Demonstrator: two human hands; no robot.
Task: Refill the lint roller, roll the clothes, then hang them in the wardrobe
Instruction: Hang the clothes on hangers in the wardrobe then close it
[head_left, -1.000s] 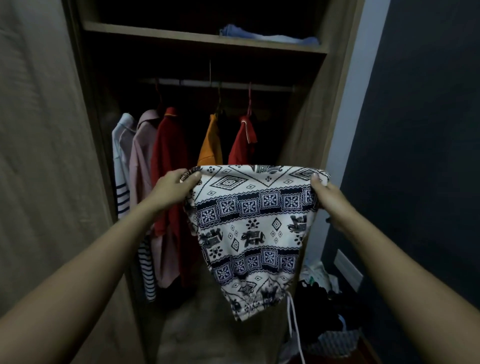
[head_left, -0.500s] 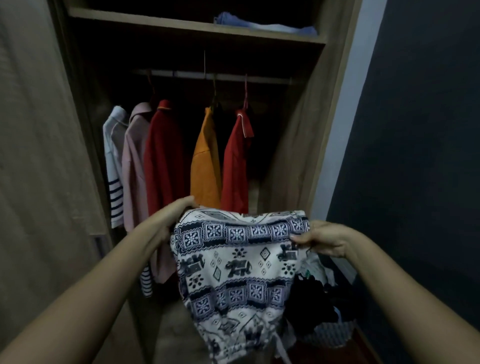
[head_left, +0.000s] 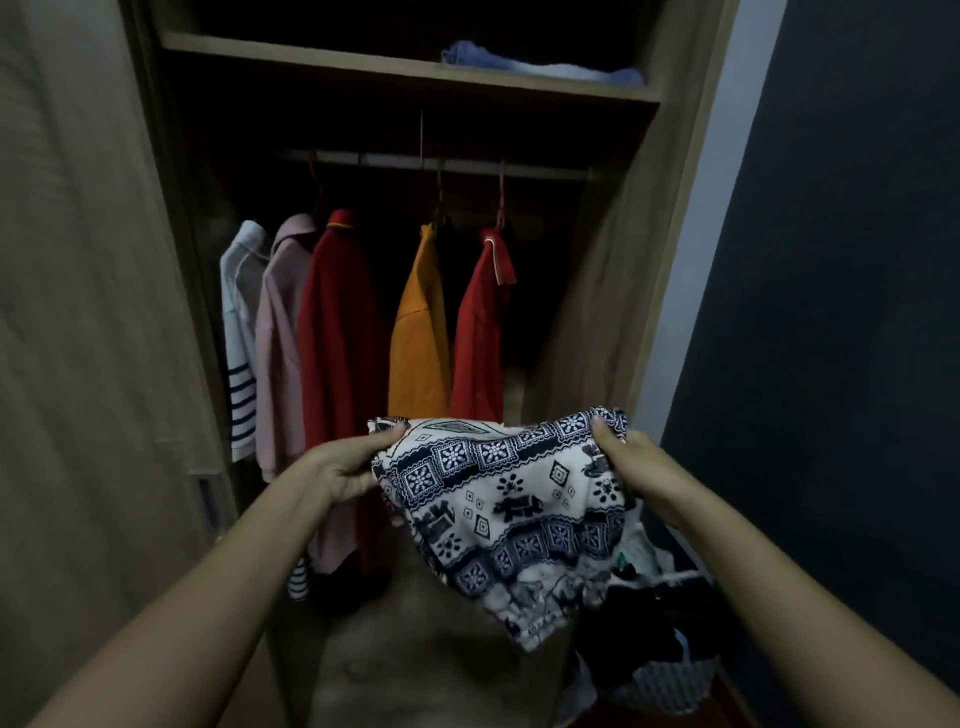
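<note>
Head view. We see both hands holding a patterned garment (head_left: 509, 514), white with dark navy bands of squares, diamonds and elephant figures, in front of an open wardrobe (head_left: 613, 291). The left hand (head_left: 345, 470) is closed on the garment's upper left edge, thumb on top of the cloth and fingers curled beneath it. The right hand (head_left: 631, 465) is closed on the upper right edge, thumb pressed onto the cloth from above. The cloth is stretched between the two grips and droops toward the lower right, free of any surface.

Behind it, inside the wardrobe, we note a rail (head_left: 441, 165) carrying five hung garments, from left to right: a white top with dark stripes (head_left: 238, 343), a pale pink shirt (head_left: 280, 353), a dark red shirt (head_left: 337, 332), an orange shirt (head_left: 420, 338) and a red shirt (head_left: 480, 338). The patterned garment hangs lower than the rail and in front of the two rightmost shirts. On the shelf (head_left: 405, 65) above the rail lies a folded blue cloth (head_left: 540, 65). At lower right, below the right forearm, we see a heap of mixed clothes (head_left: 649, 613), too dim to sort.
</note>
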